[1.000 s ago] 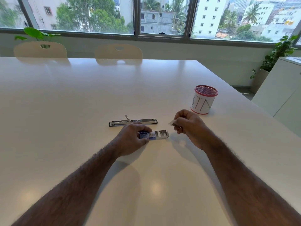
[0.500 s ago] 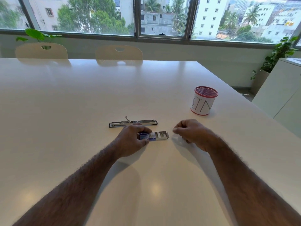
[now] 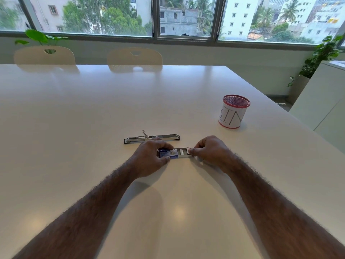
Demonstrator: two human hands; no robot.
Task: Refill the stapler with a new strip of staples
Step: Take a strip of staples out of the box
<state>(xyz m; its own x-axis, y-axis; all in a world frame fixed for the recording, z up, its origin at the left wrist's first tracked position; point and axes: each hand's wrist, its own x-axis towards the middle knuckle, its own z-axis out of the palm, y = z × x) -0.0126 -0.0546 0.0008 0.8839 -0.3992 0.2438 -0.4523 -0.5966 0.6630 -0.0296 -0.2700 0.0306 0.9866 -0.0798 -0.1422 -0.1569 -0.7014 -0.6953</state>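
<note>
A chrome stapler [image 3: 152,138] lies opened flat on the white table [image 3: 93,118], just beyond my hands. In front of it sits a small staple box: a blue sleeve [image 3: 168,153] with its grey inner tray [image 3: 183,152] slid out to the right, staple strips showing inside. My left hand [image 3: 149,158] grips the blue sleeve from the left. My right hand [image 3: 211,152] pinches the tray's right end with thumb and fingertips. Whether a staple strip is tucked in the right hand is hidden.
A red-rimmed mesh cup labelled BIN [image 3: 233,114] stands to the right, behind my right hand. Two pale chairs [image 3: 44,56] [image 3: 134,57] face the table's far edge. A white cabinet [image 3: 321,101] stands off the right edge.
My right hand, raised with a staple strip a second ago, came down to the table and then moved left onto the tray's end. The left hand stayed on the box.
</note>
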